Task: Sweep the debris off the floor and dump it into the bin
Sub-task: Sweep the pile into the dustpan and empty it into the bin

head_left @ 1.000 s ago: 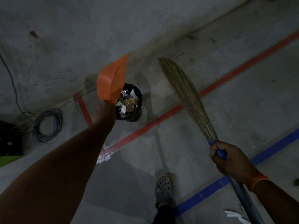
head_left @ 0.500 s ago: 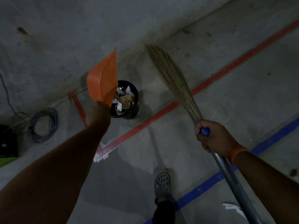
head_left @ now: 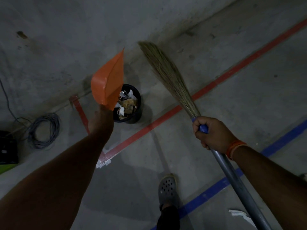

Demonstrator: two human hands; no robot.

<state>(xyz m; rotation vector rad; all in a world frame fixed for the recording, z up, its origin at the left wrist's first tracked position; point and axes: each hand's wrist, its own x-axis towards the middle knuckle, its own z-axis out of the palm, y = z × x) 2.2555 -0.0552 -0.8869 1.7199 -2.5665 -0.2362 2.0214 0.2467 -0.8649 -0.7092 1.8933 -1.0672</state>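
Head view: left hand point(head_left: 101, 120) grips the orange dustpan point(head_left: 108, 80), tipped up over the black bin point(head_left: 128, 103); right hand point(head_left: 211, 131) clamps the grass broom point(head_left: 167, 75) at its blue collar. Both look light, stiff-handled; the bristles look soft.

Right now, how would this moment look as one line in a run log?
stage: dumping | left hand: holds orange dustpan tilted over bin | right hand: grips broom | bin: holds debris
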